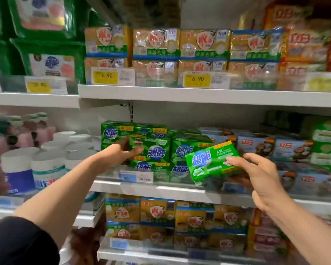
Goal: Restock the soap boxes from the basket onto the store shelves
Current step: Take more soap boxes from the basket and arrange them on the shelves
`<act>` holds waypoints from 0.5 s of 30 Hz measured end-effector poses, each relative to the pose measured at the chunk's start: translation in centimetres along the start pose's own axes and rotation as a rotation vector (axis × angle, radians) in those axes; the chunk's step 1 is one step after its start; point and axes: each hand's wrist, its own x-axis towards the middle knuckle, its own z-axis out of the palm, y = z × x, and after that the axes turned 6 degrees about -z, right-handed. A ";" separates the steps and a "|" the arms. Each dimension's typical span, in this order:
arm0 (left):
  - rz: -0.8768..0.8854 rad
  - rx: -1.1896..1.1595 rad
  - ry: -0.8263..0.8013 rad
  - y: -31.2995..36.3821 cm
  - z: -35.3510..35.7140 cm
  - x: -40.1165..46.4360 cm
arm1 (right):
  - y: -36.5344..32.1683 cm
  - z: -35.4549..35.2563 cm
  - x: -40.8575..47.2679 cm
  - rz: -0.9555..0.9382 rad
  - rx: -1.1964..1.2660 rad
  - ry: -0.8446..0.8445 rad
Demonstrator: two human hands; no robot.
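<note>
The green soap box (212, 161) is in front of the middle shelf (161, 188), tilted, pinched at its right end by the right hand (264, 176). The left hand (118, 153) grips an upside-down soap box (151, 150) on the green stack (187, 148). I judge the placing step is in hand; next the tilted box needs a free place on this stack. Blue boxes (256, 144) stand just beside it, and white jars (46, 161) are to the left.
</note>
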 end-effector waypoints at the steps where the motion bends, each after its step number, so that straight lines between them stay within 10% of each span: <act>1: 0.016 0.015 0.016 0.0 0.2 -0.1 | 0.2 0.0 -0.1 0.014 0.012 0.008; 7: 0.122 -0.005 0.300 -0.5 3.3 -1.2 | 0.5 0.0 -0.9 0.079 0.045 0.018; 12: 0.375 -0.070 0.860 0.5 8.1 -5.8 | 0.1 0.4 -2.2 0.121 0.058 0.032; 15: 0.463 -0.332 0.332 2.3 9.6 -8.5 | -0.4 1.4 -3.0 0.200 0.081 0.028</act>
